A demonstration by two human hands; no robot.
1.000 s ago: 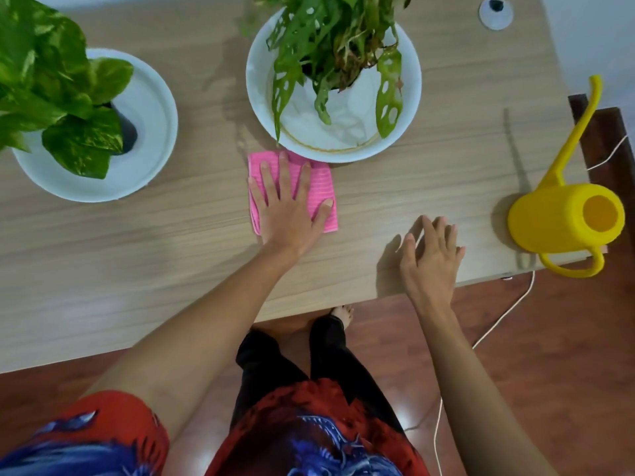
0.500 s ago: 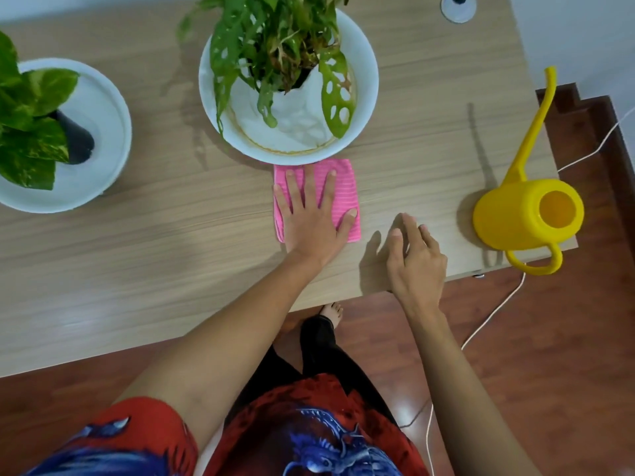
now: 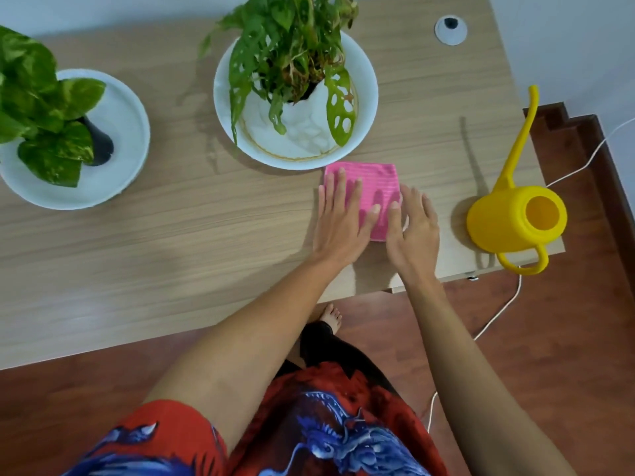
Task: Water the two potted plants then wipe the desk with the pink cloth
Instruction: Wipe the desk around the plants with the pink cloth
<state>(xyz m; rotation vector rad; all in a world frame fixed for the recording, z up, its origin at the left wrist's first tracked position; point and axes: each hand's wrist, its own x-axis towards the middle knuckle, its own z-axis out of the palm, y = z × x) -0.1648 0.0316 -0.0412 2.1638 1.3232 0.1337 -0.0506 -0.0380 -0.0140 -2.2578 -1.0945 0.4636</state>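
Observation:
The pink cloth lies flat on the wooden desk, just in front of the middle potted plant in its white saucer. My left hand presses flat on the cloth's left part, fingers spread. My right hand rests beside it with its thumb and fingertips on the cloth's right edge, gripping nothing. A second potted plant stands in a white saucer at the far left. The yellow watering can stands upright at the desk's right front corner, a little right of my right hand.
A round grey cable grommet sits at the desk's back right. A white cable trails over the red-brown floor below the desk's right end. My foot and legs are under the front edge.
My left hand slid the cloth rightward along the desk, from the middle saucer's left front to its right front. My right hand moved up from the front edge onto the cloth's right side.

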